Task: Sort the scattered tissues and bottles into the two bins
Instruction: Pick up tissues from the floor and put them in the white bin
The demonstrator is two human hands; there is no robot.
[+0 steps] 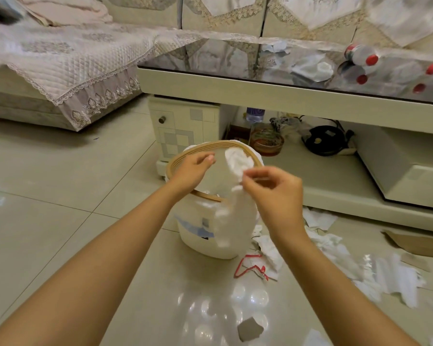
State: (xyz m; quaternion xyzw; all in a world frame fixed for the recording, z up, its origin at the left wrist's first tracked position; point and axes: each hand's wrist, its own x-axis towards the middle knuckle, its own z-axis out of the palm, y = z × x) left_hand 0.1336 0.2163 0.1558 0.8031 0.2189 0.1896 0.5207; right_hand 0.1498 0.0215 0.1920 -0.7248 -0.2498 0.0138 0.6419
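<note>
A white bin point(198, 228) with a wooden rim and a white liner stands on the floor in front of the coffee table. My right hand point(273, 193) pinches a crumpled white tissue point(236, 162) over the bin's mouth. My left hand point(194, 171) hovers over the bin's left rim, fingers loosely curled, holding nothing. More white tissues point(270, 248) lie scattered on the floor to the right of the bin. Clear bottles with red caps point(360, 54) lie on the glass table top at the far right, beside crumpled tissues point(313, 69).
The low coffee table point(235, 89) has a shelf with a glass ashtray point(266, 142) and a black kettle point(325, 141). A sofa with a quilted cover point(60, 63) stands at the left. Cardboard point(415, 243) and a red-printed plastic bag point(253, 268) lie on the tiled floor.
</note>
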